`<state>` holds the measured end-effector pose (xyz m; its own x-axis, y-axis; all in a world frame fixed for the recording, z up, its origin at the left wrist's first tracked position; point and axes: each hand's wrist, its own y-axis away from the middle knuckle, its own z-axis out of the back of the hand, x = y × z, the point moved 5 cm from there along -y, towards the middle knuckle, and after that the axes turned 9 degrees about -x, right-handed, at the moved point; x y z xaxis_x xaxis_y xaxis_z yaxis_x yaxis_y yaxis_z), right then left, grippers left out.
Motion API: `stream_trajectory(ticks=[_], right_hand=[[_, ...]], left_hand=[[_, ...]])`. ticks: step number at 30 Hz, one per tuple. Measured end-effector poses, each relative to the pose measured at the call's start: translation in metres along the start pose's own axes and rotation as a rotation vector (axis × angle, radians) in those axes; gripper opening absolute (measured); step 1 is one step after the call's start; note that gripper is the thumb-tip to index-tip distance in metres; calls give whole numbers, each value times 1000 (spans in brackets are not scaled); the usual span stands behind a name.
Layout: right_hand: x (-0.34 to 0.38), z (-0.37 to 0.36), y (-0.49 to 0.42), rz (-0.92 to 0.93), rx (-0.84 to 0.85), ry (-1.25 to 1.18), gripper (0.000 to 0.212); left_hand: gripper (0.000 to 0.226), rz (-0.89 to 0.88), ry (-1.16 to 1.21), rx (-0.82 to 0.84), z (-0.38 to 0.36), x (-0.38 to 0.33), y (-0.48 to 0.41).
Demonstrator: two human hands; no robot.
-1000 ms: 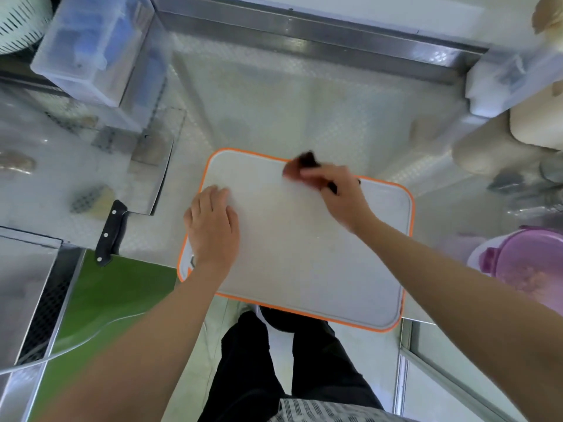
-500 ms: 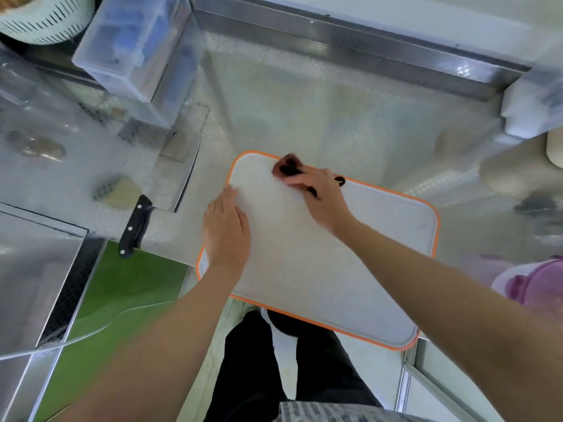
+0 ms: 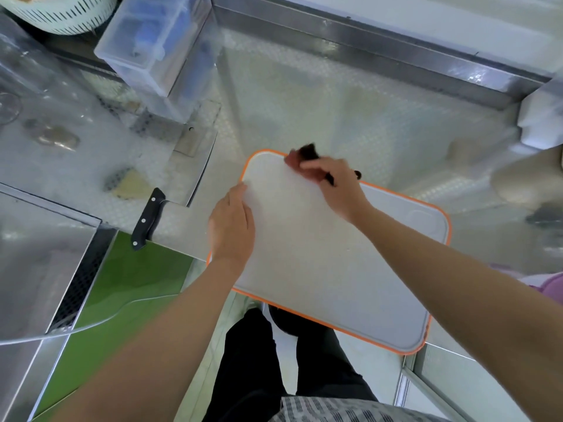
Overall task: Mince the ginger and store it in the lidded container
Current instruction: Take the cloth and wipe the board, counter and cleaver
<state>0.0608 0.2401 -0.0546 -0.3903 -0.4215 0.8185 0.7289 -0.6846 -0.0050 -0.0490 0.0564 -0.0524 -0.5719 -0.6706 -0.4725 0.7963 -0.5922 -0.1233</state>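
A white cutting board (image 3: 329,269) with an orange rim lies on the steel counter and juts over its front edge. My left hand (image 3: 231,226) rests flat on the board's left edge. My right hand (image 3: 332,181) grips a dark red-brown cloth (image 3: 303,155) and presses it onto the board's far left corner. A cleaver (image 3: 182,181) with a black handle lies flat to the left of the board. A purple lidded container (image 3: 551,287) shows partly at the right edge. No ginger is visible on the board.
A clear plastic box (image 3: 152,44) stands at the back left beside a white slotted basket (image 3: 61,13). A raised steel ledge (image 3: 365,35) runs along the back. Pale containers (image 3: 536,123) crowd the right. Green floor (image 3: 122,300) shows below the counter's left end.
My right hand has swept the cloth leftward along the board's far edge to the corner. My left hand has stayed on the board. The camera view has shifted, so the purple container is mostly out of frame.
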Motion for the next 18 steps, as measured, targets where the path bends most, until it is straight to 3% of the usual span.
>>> stream_trajectory(ticks=[3,6,7,9,11,15,18], right_hand=[[3,-15,2,-37,285,12,49],[16,-12,-12,19,49,-68,50],[20,-16,-12,67,41,-61,50],[24,-30,-4,109,226,26,49],[22,-37,3,32,387,33,50],[26,-42,-25,85,149,-43,56],[40,-66,-3,195,366,101,51]], left_hand=[[34,66,144,-26,4,7,-2],[34,43,163,-38,9,13,-5],[33,38,118,-32,11,17,-5],[27,99,3,7,14,30,-3],[20,218,-45,73,18,43,2],[11,291,5,124,25,53,13],[16,342,41,106,29,55,19]])
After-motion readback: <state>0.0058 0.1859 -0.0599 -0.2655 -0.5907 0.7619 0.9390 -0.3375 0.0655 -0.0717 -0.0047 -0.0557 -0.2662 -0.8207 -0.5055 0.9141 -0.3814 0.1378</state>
